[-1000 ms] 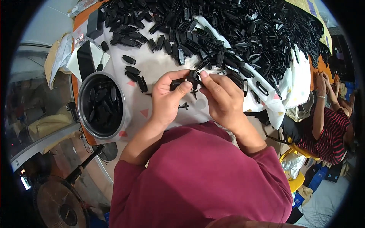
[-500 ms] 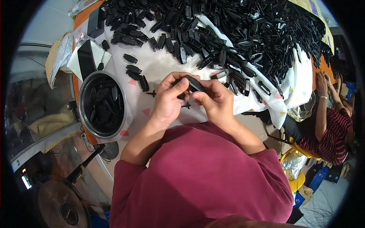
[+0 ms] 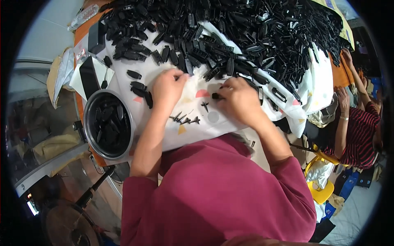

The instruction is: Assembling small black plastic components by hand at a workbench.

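My left hand (image 3: 166, 88) rests on the white patterned cloth (image 3: 193, 131) with its fingers curled at the near edge of a big pile of black plastic parts (image 3: 246, 33); what the fingertips hold is hidden. My right hand (image 3: 238, 98) lies to the right of it and pinches a small black part (image 3: 215, 96) against the cloth. Between my wrists lie several small dark pins (image 3: 184, 119). Three loose black parts (image 3: 139, 88) lie just left of my left hand.
A round metal bowl (image 3: 107, 123) with black parts in it stands at the table's left edge, with a black box (image 3: 88, 76) behind it. A person in a striped shirt (image 3: 357, 127) works at the right. A yellow stool (image 3: 320, 188) and a fan (image 3: 65, 225) stand below.
My hands were together holding one black part near my chest. They have separated: the left reached up-left to the pile's edge, and the right moved right and down onto the cloth.
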`<state>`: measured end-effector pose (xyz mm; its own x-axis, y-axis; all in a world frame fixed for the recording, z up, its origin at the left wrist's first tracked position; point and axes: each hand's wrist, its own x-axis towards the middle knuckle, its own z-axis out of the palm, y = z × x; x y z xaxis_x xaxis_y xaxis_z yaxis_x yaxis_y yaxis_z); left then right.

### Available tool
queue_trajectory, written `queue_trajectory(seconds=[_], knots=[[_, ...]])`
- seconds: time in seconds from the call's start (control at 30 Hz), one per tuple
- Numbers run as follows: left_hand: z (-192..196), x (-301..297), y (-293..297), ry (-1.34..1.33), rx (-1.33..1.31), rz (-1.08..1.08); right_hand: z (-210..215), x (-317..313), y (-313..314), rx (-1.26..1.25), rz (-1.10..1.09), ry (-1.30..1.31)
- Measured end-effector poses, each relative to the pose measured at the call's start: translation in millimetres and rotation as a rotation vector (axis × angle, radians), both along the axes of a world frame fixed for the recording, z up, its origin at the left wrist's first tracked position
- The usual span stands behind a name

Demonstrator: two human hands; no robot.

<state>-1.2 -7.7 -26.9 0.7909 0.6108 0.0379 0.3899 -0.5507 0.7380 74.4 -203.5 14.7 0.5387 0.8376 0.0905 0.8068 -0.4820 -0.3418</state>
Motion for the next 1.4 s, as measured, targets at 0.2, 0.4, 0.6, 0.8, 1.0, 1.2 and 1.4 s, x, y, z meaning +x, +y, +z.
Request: queue_trajectory(seconds=[0.2,0.4,0.6,0.8,1.0,1.2,1.4], knots=[[5.3,9.1,-11.7,0.199,0.057,-0.014,-4.3,-1.6,7.0,0.175,0.015,0.021],[13.4,7.1,-14.7,0.099,0.005,-0.035,7.0,2.2,15.7,0.678,-0.237,0.980],[53.3,-17.7,-20.7,-0.014,-0.799,-0.071,13.7,2.3,24.6,1.003,-0.209,1.594],[76.2,-29.7,-23.1,-0.173,-1.128,-0.264,14.3,-0.2,28.1,0.999,-0.176,1.686],[74.9,-34.2,-22.3,-0.251,-0.981,-0.352,21.9,-6.3,26.9,1.094,-0.277,1.842],[80.2,-35.3,-25.5,-0.257,-0.731,-0.340,29.3,-13.7,18.7,0.950,-0.172,1.785],[77.4,-35.8,-25.9,-0.395,-0.269,-0.387,37.1,-15.8,17.9,0.825,-0.257,1.641]])
